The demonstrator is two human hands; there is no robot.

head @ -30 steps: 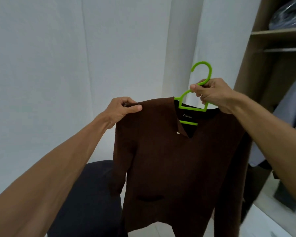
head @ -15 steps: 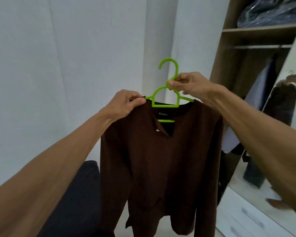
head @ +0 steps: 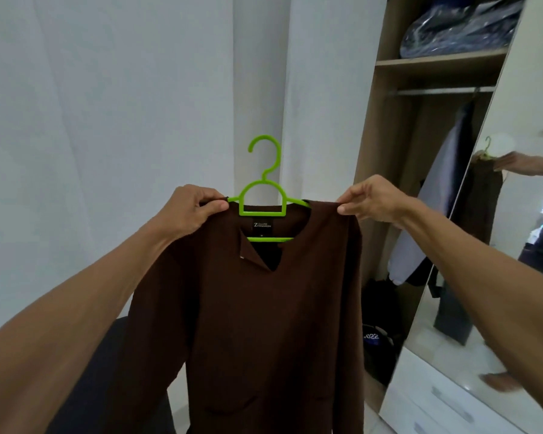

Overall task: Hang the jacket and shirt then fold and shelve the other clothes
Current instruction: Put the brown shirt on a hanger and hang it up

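A dark brown long-sleeved shirt (head: 264, 324) hangs in front of me on a bright green plastic hanger (head: 263, 195), whose hook points up and stands free. My left hand (head: 195, 211) pinches the shirt's left shoulder over the hanger arm. My right hand (head: 370, 198) pinches the right shoulder the same way. The shirt's front and V-neck face me, and its sleeves hang straight down.
An open wardrobe stands at the right with a metal rail (head: 442, 90), a grey garment (head: 433, 208) hanging from it, and a shelf (head: 439, 62) holding plastic-wrapped clothes. A mirrored door (head: 514, 245) with white drawers (head: 436, 399) below is at far right. White wall ahead; a dark seat (head: 107, 386) lies low left.
My view has swung right toward the wardrobe. My right hand has let go of the hanger's neck and moved out to the shirt's right shoulder. My left hand kept its hold.
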